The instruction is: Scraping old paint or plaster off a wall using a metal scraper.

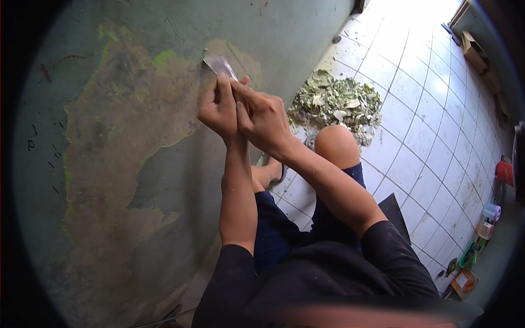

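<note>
The scraper (220, 64) is up at the wall (180, 169), above and ahead of the knees, its front edge at the upper part of a bare brown patch (109, 136). Its long axis runs slantwise, with the blade pointing up and to the left, away from the body, and the grip end back toward the lower right. The blade is flat, thin and silvery grey, wider at the front edge and narrower toward the fingers, with a pale shine; the handle is hidden by the 2 hands.

The left hand (219, 109) has its fingers curled together and clamped on the scraper. The right hand (265, 117) presses close beside it, touching, its fingers bent and also clamped on the scraper. A heap of pale and greenish flakes (339, 104) lies on the white tile floor (402, 128), to the right.
</note>
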